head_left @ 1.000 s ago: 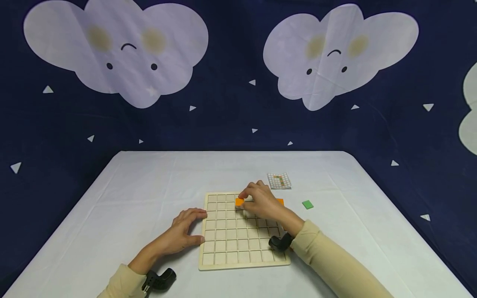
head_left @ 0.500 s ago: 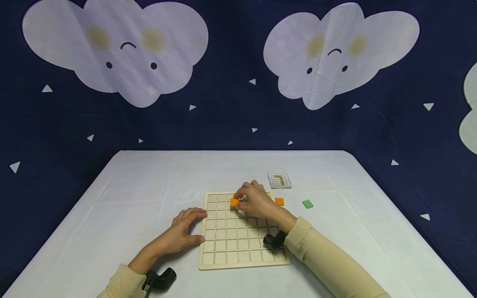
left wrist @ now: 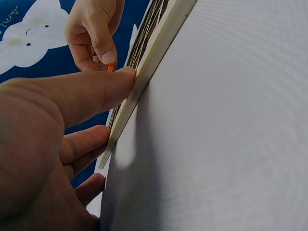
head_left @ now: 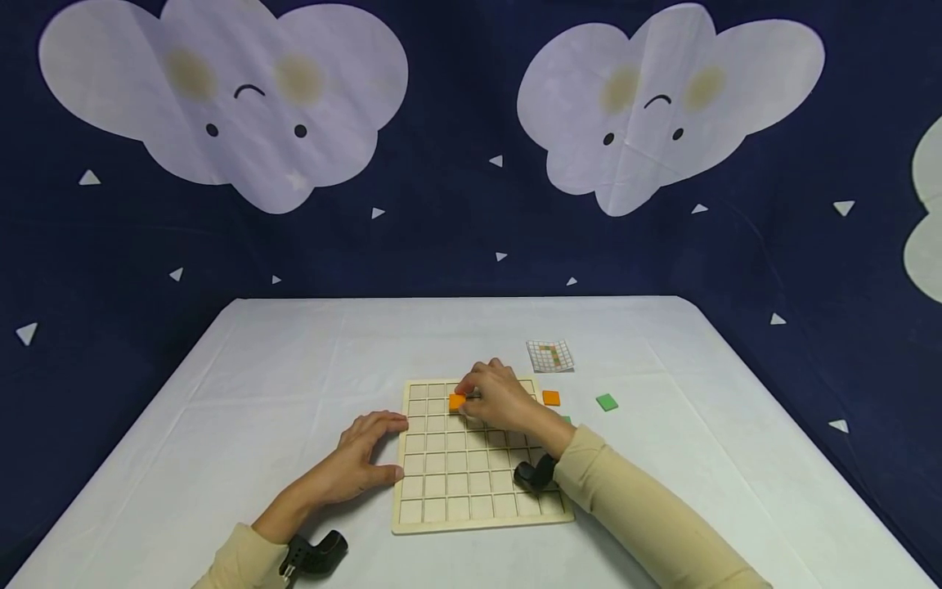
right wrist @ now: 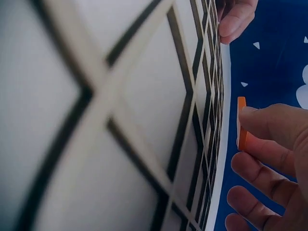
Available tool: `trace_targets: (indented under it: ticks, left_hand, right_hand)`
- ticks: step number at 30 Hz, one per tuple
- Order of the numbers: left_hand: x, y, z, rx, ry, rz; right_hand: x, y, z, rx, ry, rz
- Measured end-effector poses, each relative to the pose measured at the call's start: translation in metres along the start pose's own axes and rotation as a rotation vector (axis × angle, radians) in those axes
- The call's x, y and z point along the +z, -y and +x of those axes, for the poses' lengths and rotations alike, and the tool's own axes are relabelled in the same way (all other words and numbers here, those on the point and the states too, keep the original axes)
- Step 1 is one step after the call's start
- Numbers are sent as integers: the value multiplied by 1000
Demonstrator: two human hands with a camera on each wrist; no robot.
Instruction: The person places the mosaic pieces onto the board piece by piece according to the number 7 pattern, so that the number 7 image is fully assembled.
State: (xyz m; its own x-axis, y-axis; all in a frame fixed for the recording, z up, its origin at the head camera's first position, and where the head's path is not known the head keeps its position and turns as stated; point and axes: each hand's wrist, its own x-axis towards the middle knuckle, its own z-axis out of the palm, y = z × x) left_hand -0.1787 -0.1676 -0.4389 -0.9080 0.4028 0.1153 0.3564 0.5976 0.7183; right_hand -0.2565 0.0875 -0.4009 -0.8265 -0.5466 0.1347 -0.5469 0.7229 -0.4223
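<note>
A square wooden grid board [head_left: 456,463] lies on the white table. My right hand [head_left: 502,401] pinches an orange square tile [head_left: 456,402] between thumb and fingers, over the board's upper rows. In the right wrist view, the tile [right wrist: 241,103] is seen edge-on and stands apart from the board's surface. My left hand [head_left: 359,460] rests at the board's left side, thumb and fingertips spread along the edge. From the left wrist, the thumb [left wrist: 96,91] is seen lying against the wooden rim [left wrist: 159,50].
Right of the board lie a loose orange tile [head_left: 551,398] and a green tile [head_left: 607,402]. Another green tile [head_left: 566,419] shows partly behind the right forearm. A small grid card [head_left: 550,357] with a coloured pattern lies behind them. A dark cloud-print cloth [head_left: 456,229] hangs beyond the table.
My right hand has moved left across the board with the orange tile. The loose orange tile and a bit of green have come out from behind that arm. The left hand keeps its place.
</note>
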Motion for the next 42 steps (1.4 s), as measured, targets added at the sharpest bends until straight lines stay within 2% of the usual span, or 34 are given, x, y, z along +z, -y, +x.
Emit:
trace_targets:
  ticks: [19, 42]
  left_hand:
    - [0, -2, 1, 4, -7, 2]
    - [1, 1, 0, 7, -21, 11]
  right_hand:
    - [6, -4, 6, -8, 17, -36]
    - [8, -6, 7, -28, 30, -26]
